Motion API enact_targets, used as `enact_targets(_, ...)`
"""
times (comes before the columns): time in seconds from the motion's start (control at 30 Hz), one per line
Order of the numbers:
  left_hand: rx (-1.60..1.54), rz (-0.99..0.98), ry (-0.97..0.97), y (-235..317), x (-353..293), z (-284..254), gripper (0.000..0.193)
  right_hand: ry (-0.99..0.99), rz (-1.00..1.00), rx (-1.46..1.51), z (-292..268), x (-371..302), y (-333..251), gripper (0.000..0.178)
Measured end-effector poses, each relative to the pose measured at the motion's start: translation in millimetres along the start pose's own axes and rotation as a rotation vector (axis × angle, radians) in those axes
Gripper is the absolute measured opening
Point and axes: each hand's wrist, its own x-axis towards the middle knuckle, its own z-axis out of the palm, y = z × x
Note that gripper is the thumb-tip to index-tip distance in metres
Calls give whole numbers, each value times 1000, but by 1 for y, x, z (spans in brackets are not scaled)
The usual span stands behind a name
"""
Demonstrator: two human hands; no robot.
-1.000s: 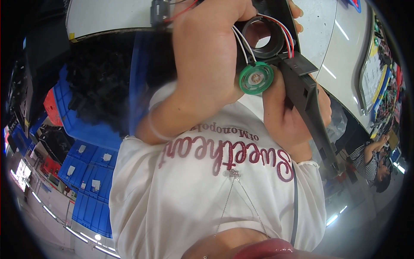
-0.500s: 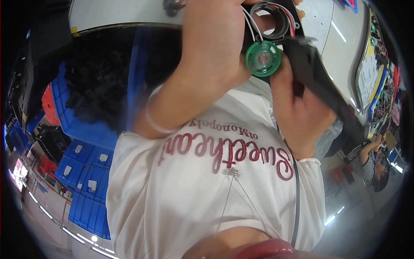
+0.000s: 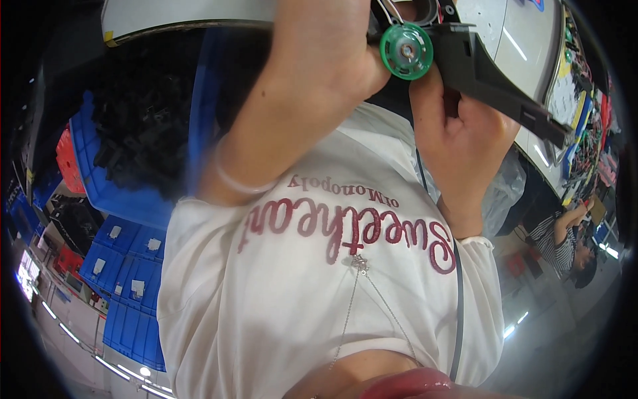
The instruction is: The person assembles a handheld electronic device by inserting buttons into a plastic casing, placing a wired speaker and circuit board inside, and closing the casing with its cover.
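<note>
Near the top edge, a black plastic housing [image 3: 470, 66] with a long tapering arm is held between both my hands. A small round speaker [image 3: 407, 52] with a green rim and clear centre sits against it, with white wires [image 3: 391, 12] running up from it. My left hand [image 3: 342, 63] closes on the housing's left side, its thumb side beside the speaker; its other fingers are cut off by the frame. My right hand [image 3: 465, 126] grips the housing from below, fingers bent, thumb tip at the speaker's lower rim. Part of a black ring [image 3: 428, 10] shows above the speaker.
On the left, a blue bin [image 3: 126, 206] holds many black parts [image 3: 143, 126]. Blue stacked crates [image 3: 129, 266] stand beyond it. A white work surface [image 3: 193, 16] runs along the top. At right, a person in a striped shirt [image 3: 551, 239] works near a cluttered bench [image 3: 585, 133].
Both hands, the housing and the speaker have moved up in the view, so the black ring is now mostly cut off. The tapering arm, blurred before, is now sharp.
</note>
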Motion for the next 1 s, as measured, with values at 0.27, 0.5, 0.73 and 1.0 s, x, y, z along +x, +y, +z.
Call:
enact_targets(0.27,125,44,84,7,-11,17,38,-254,-2,232,-17,13,16,16)
enact_targets(0.5,322,102,135,-6,-27,38,47,-172,37,579,-59,24,34,16)
enact_targets(0.73,437,-90,123,-5,-25,41,52,-131,-228,399,-55,47,40,14)
enact_targets(1.0,129,143,-63,-33,-12,3,31,-568,-19,190,-81,66,-6,31)
